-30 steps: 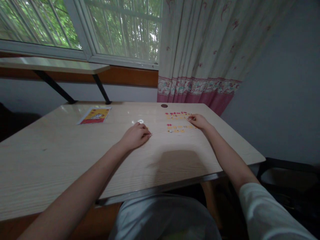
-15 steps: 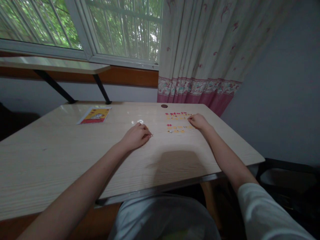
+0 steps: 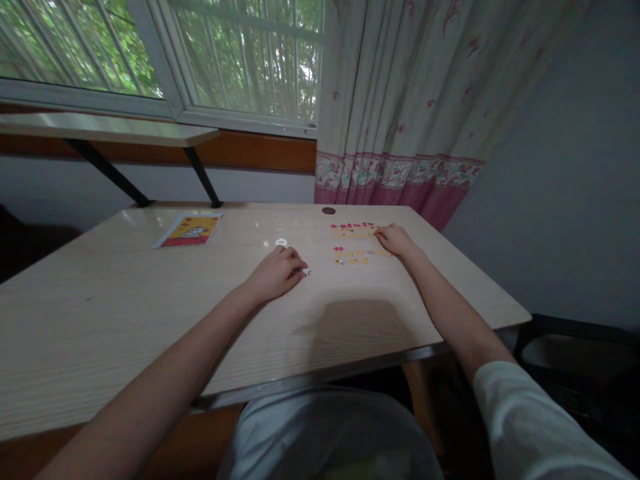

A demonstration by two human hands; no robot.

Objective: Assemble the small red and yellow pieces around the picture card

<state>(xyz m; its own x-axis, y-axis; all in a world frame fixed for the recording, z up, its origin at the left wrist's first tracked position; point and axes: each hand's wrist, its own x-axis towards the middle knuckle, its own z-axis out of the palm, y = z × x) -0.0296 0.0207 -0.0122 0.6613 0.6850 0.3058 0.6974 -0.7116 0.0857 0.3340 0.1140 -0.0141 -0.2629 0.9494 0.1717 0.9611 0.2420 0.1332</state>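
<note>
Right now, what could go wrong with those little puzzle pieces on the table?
The right hand rests on the end of the puzzle piece rows; a sideways nudge could scatter them. The small loose piece by the left hand might slide away across the smooth table. The round hole nearby could perhaps swallow a piece.

wooden table [image 3: 150, 320], puzzle pieces [image 3: 356, 243], picture card [image 3: 189, 231]

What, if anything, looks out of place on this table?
Nothing spilled or damaged. One small piece lies apart from the two rows of puzzle pieces, by the left hand's fingertips; the right hand rests at the rows' edge.
</note>
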